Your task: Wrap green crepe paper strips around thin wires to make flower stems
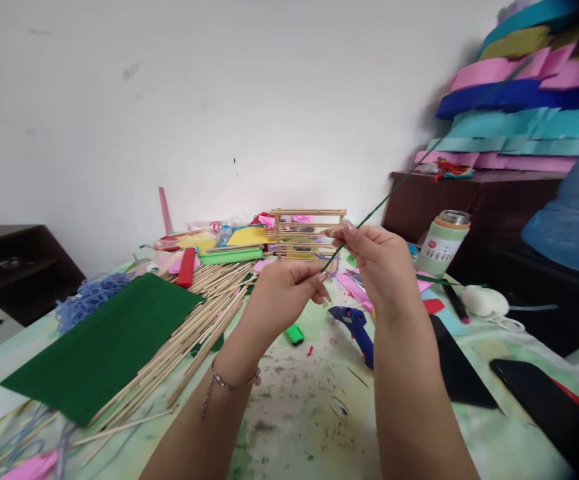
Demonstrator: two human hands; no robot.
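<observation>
A long, thin dark green cord (394, 185) runs slantwise from my hands to the upper right. My left hand (287, 287) pinches its lower end between thumb and fingers. Just above and to the right, my right hand (369, 250) grips the same cord with thumb and forefinger. Behind them stands a small frame of wooden sticks (277, 233), partly covered by my right hand. Below the hands, a blue glue gun (354, 327) lies on the table near a bright green piece (294, 333).
To the left lie many wooden sticks (179, 340), a dark green sheet (104, 347) and tangled blue yarn (92, 297). On the right are a bottle (442, 247), a white computer mouse (484, 300) and a black phone (539, 393). Stacked coloured paper (519, 123) rests on a dark cabinet.
</observation>
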